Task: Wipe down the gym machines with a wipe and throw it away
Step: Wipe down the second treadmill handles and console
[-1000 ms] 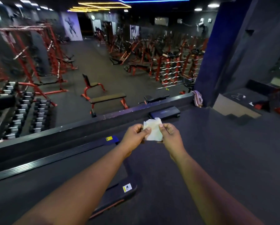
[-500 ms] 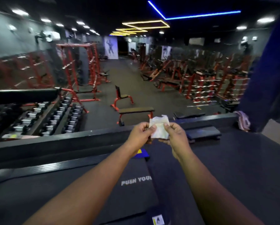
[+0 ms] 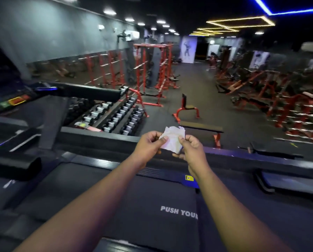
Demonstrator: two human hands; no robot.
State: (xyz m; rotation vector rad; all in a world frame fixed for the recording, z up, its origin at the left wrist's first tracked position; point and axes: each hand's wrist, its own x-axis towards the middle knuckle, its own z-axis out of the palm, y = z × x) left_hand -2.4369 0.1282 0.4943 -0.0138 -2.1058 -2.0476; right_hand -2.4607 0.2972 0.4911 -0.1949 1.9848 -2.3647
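Both arms out – left hand (image 3: pixel 148 144) & right hand (image 3: pixel 189 149) pinch wipe (image 3: pixel 173 138) above treadmill (image 3: pixel 152 206); grip unchanged, view swung left.

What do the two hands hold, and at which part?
A crumpled white wipe. The left hand pinches its left edge; the right hand pinches its right edge.

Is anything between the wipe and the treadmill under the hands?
Nothing visible. The left hand and right hand both pinch the wipe in the air, and only open space shows between it and the treadmill belt below. No bin is in view.
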